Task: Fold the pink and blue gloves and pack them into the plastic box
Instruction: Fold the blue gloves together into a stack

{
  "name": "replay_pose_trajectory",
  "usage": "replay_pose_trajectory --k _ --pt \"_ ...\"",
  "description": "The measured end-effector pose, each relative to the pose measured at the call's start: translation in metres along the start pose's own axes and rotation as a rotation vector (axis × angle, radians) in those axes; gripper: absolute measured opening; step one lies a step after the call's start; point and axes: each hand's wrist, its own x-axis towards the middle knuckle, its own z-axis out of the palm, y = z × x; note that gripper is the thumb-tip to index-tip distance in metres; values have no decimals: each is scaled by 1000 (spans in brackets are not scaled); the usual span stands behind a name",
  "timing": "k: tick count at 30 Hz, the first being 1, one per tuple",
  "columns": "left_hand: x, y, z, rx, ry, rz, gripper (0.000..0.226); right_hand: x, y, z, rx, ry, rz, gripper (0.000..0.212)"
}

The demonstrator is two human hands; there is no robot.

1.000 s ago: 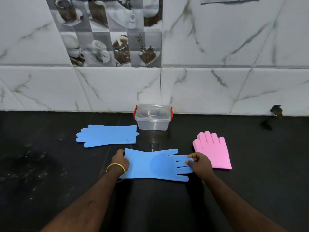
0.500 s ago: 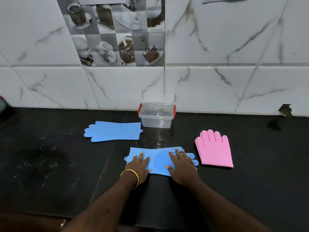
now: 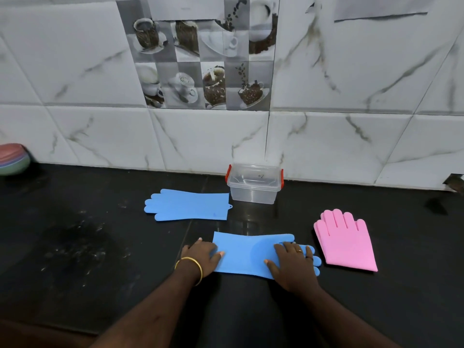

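A blue glove (image 3: 247, 254) lies flat on the black counter in front of me, cuff to the left, fingers to the right. My left hand (image 3: 202, 254) rests at its cuff edge with the thumb on top of the cuff. My right hand (image 3: 292, 266) presses flat on the palm and finger end. A second blue glove (image 3: 188, 204) lies flat behind it to the left, fingers pointing left. The pink glove (image 3: 345, 241) lies to the right, fingers pointing away. The clear plastic box (image 3: 254, 183) with red clips stands open against the wall.
The black counter (image 3: 75, 247) has pale smudges on its left part. Stacked coloured bowls (image 3: 12, 159) sit at the far left edge by the tiled wall. A dark hole in the wall (image 3: 454, 182) shows at far right.
My left hand slid from the glove's middle to its cuff edge. My right hand stayed flat on the finger end. The camera moved a little closer and shifted left.
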Motion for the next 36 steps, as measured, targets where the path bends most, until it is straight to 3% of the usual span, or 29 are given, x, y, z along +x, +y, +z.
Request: replay_pose_trajectory --k 4,9,13,16,18,20,22,25,28,33,36 --pt "16 -20 -26 -105 86 10 41 18 -30 -14 -7 94 -29 52" --pt "39 -60 -47 -258 98 17 42 53 -92 -24 171 40 -21 54" --pt "57 -99 -59 -299 42 11 38 86 -151 -24 742 -18 326 46" --pt "68 -124 -69 -359 35 2 35 114 -180 -24 981 -23 487 20" --pt "74 -138 -74 -396 25 -11 36 134 -195 -25 1063 -57 561 30" --pt "77 -146 -75 -422 13 -17 35 146 -203 -29 1185 -96 666 23" --pt "81 -153 -76 -442 3 -15 33 157 -212 -31 1309 -159 751 32" --pt "86 -157 -76 -463 -18 5 31 164 -223 -34 1326 -225 807 47" --pt "90 -157 -76 -447 -35 40 32 170 -232 -32 1304 -249 811 48" --pt "90 -143 -74 -488 -74 74 40 177 -240 -29 1226 -142 723 48" --pt "83 -123 -75 -811 -326 -33 67 179 -255 -40 1261 -98 636 49"
